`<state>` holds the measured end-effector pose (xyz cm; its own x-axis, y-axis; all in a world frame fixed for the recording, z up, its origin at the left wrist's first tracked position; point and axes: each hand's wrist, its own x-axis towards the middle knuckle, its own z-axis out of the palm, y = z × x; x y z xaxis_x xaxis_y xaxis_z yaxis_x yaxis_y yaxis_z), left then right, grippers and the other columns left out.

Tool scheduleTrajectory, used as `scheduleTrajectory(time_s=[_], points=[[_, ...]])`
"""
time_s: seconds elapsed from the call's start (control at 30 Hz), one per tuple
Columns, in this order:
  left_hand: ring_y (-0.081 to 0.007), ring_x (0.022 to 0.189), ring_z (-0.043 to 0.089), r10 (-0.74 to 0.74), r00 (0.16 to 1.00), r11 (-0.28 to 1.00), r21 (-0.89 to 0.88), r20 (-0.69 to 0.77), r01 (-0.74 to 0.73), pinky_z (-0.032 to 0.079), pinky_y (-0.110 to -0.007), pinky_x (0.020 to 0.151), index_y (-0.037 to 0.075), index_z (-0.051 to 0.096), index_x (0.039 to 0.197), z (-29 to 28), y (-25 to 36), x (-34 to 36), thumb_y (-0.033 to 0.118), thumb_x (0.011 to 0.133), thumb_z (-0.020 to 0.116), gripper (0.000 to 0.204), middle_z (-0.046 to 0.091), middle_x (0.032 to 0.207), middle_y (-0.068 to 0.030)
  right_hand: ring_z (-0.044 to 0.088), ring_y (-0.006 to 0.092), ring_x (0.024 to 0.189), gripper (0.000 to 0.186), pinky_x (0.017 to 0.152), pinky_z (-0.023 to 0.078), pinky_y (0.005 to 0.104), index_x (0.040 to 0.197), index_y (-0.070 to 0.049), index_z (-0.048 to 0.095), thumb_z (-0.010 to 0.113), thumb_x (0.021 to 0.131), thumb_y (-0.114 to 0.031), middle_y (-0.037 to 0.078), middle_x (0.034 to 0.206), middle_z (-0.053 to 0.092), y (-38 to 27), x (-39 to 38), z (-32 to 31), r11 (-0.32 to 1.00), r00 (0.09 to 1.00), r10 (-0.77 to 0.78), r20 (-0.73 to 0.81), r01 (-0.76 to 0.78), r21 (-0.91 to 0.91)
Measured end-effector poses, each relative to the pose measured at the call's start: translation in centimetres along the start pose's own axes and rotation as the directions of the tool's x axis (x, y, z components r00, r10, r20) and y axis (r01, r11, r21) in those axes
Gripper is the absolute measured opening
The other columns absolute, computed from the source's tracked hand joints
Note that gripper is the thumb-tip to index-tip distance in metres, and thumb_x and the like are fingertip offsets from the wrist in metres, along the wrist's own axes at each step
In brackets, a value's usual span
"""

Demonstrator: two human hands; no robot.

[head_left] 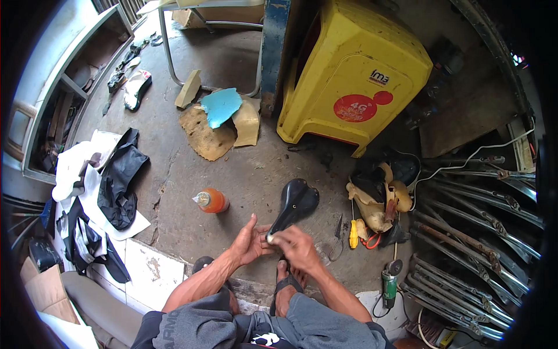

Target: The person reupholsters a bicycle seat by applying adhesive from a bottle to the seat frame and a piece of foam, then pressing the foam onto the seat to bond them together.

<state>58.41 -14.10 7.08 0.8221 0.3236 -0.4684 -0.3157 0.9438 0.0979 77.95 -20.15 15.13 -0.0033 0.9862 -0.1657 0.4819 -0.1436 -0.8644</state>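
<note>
A black bicycle saddle (297,200) lies on the floor in front of me, its narrow nose pointing toward my hands. My left hand (251,243) is beside the nose, palm turned up, thumb and fingers stretched out. Over the nose end, the fingers of my right hand (297,249) are curled together. A small pale spot shows at their tips, and I cannot make out what they hold. To the left stands a bottle of orange liquid (214,200) with a whitish top. Right of the saddle lie dark scissors (337,234) and a yellow-handled tool (353,234).
A yellow plastic stool (360,75) stands beyond the saddle. Foam pieces (209,136) lie under a blue scrap (221,107). Black and white material (119,180) is heaped left. Chromed metal tubes (482,232) are stacked right, near a green angle grinder (389,286).
</note>
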Motion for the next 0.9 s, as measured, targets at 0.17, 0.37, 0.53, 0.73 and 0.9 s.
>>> scheduleTrajectory(time_s=[0.17,0.37,0.53,0.73,0.9], points=[[-0.0328,0.127,0.06,0.029,0.962,0.984,0.174,-0.27,0.019,0.039,-0.053,0.111,-0.002,0.049,0.141,2.8,-0.2,0.4,0.059,0.107,0.027,0.073,0.065,0.13,-0.0196,0.067,0.035,0.093,0.024,0.084,0.051,0.0425,0.102,-0.008,0.078,0.072,0.09,-0.028,0.018,0.097,0.069,7.4,6.0,-5.8,0.971,0.879,0.134,-0.457,-0.209,-0.118],[-0.0323,0.13,0.058,0.038,0.952,0.99,0.14,-0.304,0.005,0.035,-0.053,0.115,0.0,0.052,0.137,3.0,-1.2,0.6,0.033,0.109,0.036,0.045,0.063,0.134,-0.0194,0.062,0.0397,0.104,0.022,0.093,0.048,0.0464,0.104,-0.009,0.079,0.068,0.09,-0.023,0.019,0.103,0.068,12.9,9.0,-7.4,0.9,0.907,0.099,-0.41,-0.258,-0.352],[-0.0346,0.127,0.06,0.076,0.964,0.997,0.049,-0.256,-0.066,0.038,-0.052,0.115,-0.002,0.055,0.13,2.2,-1.5,0.7,0.016,0.105,0.048,0.031,0.063,0.133,-0.0222,0.067,0.0343,0.094,0.021,0.087,0.05,0.0419,0.1,-0.01,0.079,0.069,0.089,-0.024,0.016,0.094,0.07,11.0,6.5,-4.4,0.957,0.946,0.085,-0.312,-0.165,-0.239],[-0.0346,0.122,0.063,0.064,0.973,0.997,-0.021,-0.223,-0.07,0.043,-0.05,0.113,-0.002,0.056,0.128,1.8,-1.9,1.2,0.012,0.105,0.048,0.029,0.066,0.125,-0.0216,0.062,0.0293,0.089,0.016,0.083,0.05,0.039,0.1,-0.008,0.078,0.071,0.089,-0.017,0.009,0.09,0.069,3.2,1.2,-0.5,0.988,0.975,-0.047,-0.216,0.013,-0.156],[-0.0311,0.106,0.067,0.122,0.984,0.989,-0.073,-0.127,-0.132,0.05,-0.047,0.104,0.001,0.06,0.115,-0.5,-1.6,1.1,0.015,0.104,0.05,0.02,0.068,0.115,-0.0167,0.061,0.0282,0.089,0.014,0.083,0.05,0.0385,0.1,-0.008,0.078,0.072,0.089,-0.013,0.009,0.093,0.069,0.9,-0.6,0.5,0.977,0.985,-0.147,-0.095,0.129,-0.169]])
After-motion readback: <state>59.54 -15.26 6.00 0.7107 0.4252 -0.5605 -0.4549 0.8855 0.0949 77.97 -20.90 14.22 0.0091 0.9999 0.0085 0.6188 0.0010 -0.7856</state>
